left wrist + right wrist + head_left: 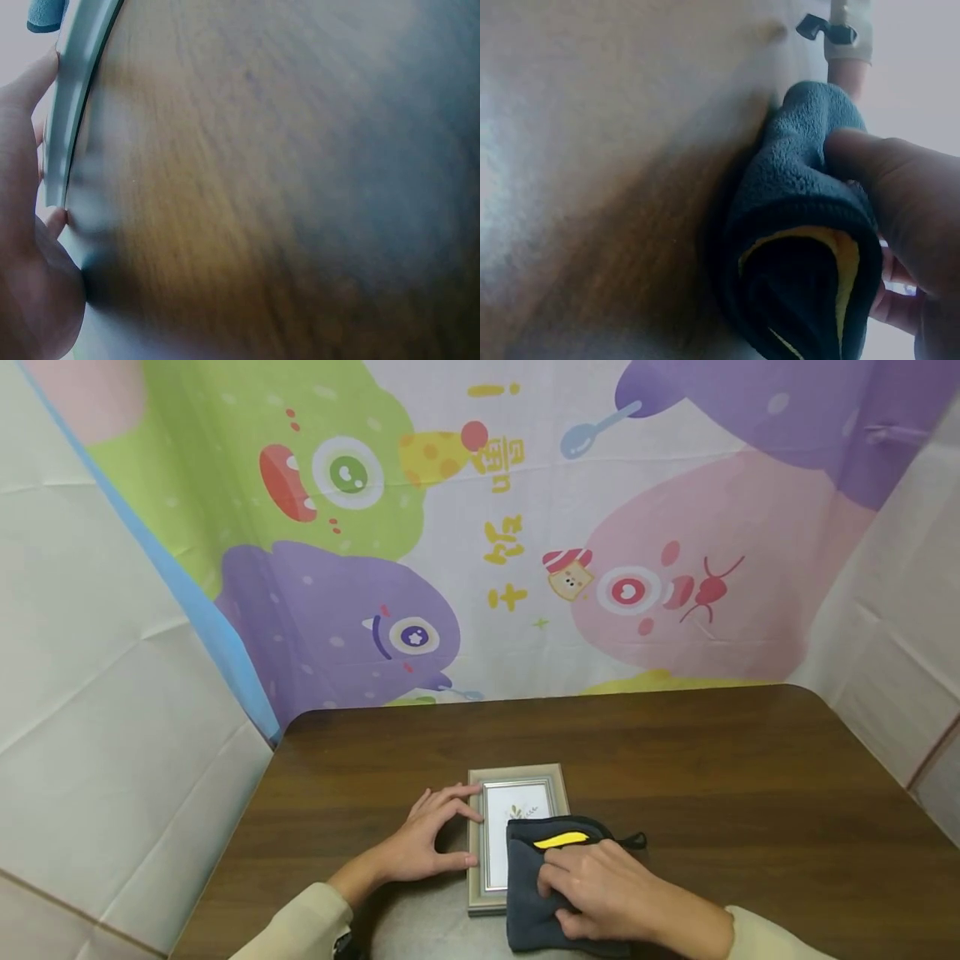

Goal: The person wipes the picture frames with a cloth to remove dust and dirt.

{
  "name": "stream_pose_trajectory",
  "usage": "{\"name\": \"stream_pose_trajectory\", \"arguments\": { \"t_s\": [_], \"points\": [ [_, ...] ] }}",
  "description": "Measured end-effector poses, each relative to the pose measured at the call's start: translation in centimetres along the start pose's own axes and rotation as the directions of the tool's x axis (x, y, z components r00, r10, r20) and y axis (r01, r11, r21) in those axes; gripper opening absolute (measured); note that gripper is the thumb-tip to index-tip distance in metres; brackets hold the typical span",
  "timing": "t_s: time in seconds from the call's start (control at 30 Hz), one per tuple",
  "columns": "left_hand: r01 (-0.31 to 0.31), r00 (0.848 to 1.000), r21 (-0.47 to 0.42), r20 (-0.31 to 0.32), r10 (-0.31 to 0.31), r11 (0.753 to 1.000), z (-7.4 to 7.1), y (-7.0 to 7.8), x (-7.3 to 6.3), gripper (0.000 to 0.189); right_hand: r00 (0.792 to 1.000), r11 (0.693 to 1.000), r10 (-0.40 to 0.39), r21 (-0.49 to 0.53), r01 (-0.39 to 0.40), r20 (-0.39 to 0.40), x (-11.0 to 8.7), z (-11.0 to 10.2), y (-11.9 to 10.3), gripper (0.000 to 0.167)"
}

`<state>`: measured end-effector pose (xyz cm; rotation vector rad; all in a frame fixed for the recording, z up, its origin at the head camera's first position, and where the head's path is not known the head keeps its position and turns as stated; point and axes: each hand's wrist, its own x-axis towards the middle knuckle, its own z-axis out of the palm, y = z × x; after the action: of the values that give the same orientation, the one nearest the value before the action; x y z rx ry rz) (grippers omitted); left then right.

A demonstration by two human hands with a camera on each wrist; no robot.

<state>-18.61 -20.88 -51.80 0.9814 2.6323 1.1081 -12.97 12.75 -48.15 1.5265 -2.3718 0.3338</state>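
A picture frame with a pale border and a small plant print lies flat on the table. My left hand spreads along its left side, fingertips on the border and thumb lower down at the edge. In the left wrist view that hand is beside the raised side of the frame. My right hand grips a folded dark grey cleaning cloth with a yellow lining, which covers the frame's lower right. The right wrist view shows the thumb pressed into the fuzzy cloth.
The brown wooden table extends around the frame, with rounded far corners. Behind it hangs a cartoon-print curtain. White panels stand on both sides. A black loop sticks out from the cloth's right side.
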Motion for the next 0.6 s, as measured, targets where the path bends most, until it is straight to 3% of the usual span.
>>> {"name": "stream_pose_trajectory", "arguments": {
  "t_s": [0.17, 0.6],
  "points": [
    [0.0, 1.0, 0.002, 0.002, 0.0, 1.0, 0.0, 0.0, 0.0, 0.044, 1.0, 0.998, 0.01, 0.069, -0.009, -0.014, -0.1, -0.6, 0.6, 0.03],
    [0.009, 1.0, 0.015, -0.002, -0.009, 1.0, -0.1, 0.2, 0.0, 0.045, 0.979, 0.99, 0.053, 0.142, -0.024, -0.197, -0.3, -4.5, 3.7, 0.035]
  ]
}}
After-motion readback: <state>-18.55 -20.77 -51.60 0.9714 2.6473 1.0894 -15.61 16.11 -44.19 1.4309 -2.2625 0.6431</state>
